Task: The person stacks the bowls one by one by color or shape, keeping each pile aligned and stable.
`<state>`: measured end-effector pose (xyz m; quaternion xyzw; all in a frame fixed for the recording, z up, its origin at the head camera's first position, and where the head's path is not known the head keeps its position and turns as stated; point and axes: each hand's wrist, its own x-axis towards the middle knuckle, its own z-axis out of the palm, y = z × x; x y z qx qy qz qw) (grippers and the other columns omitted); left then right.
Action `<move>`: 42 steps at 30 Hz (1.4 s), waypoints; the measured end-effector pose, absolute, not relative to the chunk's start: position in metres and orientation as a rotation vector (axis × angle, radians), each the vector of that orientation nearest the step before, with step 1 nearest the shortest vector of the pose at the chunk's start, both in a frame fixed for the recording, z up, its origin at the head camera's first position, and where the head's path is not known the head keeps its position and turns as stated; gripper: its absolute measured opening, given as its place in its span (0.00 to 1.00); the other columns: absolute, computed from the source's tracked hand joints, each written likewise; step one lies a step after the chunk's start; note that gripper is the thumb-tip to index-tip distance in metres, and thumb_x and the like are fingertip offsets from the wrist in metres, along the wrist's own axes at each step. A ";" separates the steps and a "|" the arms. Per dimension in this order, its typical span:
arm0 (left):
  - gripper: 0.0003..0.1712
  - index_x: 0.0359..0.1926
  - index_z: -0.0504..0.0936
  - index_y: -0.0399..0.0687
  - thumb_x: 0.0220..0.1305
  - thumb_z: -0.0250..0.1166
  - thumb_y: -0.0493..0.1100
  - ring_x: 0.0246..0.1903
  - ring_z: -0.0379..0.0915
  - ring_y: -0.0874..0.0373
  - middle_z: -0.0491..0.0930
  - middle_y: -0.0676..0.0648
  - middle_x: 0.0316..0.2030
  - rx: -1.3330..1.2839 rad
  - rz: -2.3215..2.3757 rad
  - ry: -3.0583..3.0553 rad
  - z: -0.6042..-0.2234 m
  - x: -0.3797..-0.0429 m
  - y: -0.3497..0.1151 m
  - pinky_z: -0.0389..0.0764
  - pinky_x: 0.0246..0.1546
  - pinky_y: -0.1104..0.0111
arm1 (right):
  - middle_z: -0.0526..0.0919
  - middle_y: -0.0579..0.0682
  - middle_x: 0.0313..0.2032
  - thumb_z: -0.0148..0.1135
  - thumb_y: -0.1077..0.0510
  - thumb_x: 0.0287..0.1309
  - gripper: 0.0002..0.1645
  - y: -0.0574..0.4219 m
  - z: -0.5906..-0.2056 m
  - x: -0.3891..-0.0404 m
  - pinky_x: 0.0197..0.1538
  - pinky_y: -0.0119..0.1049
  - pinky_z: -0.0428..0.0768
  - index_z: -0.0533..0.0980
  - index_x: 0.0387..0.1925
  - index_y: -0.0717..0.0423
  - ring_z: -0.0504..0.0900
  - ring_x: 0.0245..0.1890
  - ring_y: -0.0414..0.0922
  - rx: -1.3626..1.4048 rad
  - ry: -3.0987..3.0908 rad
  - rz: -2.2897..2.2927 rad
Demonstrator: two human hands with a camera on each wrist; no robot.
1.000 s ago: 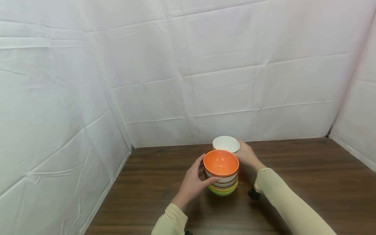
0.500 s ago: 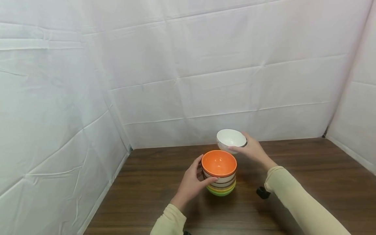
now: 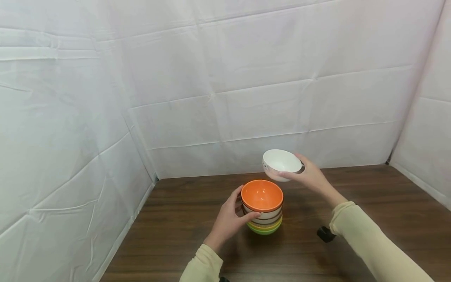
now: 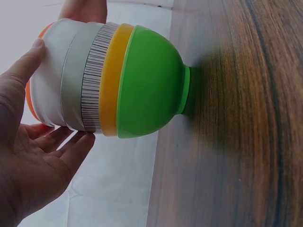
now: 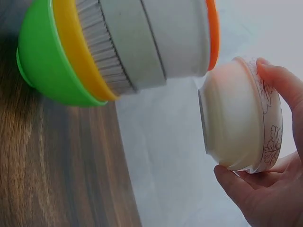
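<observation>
A stack of nested bowls stands on the table, with an orange bowl (image 3: 262, 196) on top. Below it come whitish and striped bowls, then a yellow bowl (image 4: 115, 80) and a green bowl (image 4: 151, 85) whose foot meets the wood. My left hand (image 3: 227, 225) holds the stack's upper left side, thumb in front and fingers curving behind. Up in the air, behind and right of the stack, my right hand (image 3: 313, 180) grips a white bowl (image 3: 282, 161) by its right side. This bowl tilts slightly and has a leaf pattern below the rim, seen in the right wrist view.
The dark wooden table (image 3: 176, 219) extends to both sides of the stack. White cloth (image 3: 225, 98) hangs behind it, and further cloth walls close off the left and right. A small black device (image 3: 325, 234) sits under the right sleeve.
My right hand has raised the white bowl from behind the stack, up and to the right, and tilted it. The left hand stays on the stack.
</observation>
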<state>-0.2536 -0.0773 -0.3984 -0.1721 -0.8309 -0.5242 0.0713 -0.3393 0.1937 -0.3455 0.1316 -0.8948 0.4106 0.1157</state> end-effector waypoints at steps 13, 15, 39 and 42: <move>0.53 0.71 0.58 0.50 0.48 0.72 0.60 0.59 0.69 0.51 0.69 0.45 0.64 -0.509 -1.587 -2.488 -0.400 -0.254 -0.078 0.77 0.57 0.53 | 0.58 0.68 0.69 0.71 0.42 0.48 0.57 0.182 -0.332 -0.311 0.65 0.69 0.60 0.55 0.71 0.64 0.57 0.67 0.64 0.507 -2.567 1.274; 0.53 0.71 0.58 0.50 0.48 0.72 0.60 0.59 0.69 0.51 0.70 0.45 0.64 -0.513 -1.598 -2.484 -0.400 -0.255 -0.078 0.77 0.58 0.52 | 0.59 0.69 0.69 0.71 0.44 0.48 0.56 0.179 -0.332 -0.306 0.64 0.68 0.62 0.55 0.70 0.64 0.59 0.66 0.64 0.546 -2.548 1.315; 0.49 0.71 0.56 0.46 0.53 0.72 0.51 0.58 0.71 0.46 0.68 0.40 0.64 -0.613 -1.622 -2.428 -0.399 -0.256 -0.073 0.78 0.56 0.50 | 0.69 0.67 0.64 0.76 0.44 0.41 0.59 0.153 -0.366 -0.282 0.53 0.61 0.78 0.57 0.71 0.58 0.74 0.56 0.58 0.708 -2.574 1.294; 0.49 0.71 0.57 0.47 0.53 0.72 0.50 0.58 0.70 0.47 0.68 0.40 0.64 -0.615 -1.618 -2.419 -0.398 -0.256 -0.073 0.79 0.56 0.51 | 0.70 0.67 0.63 0.75 0.43 0.41 0.59 0.153 -0.368 -0.281 0.52 0.61 0.79 0.57 0.71 0.57 0.75 0.55 0.58 0.704 -2.575 1.294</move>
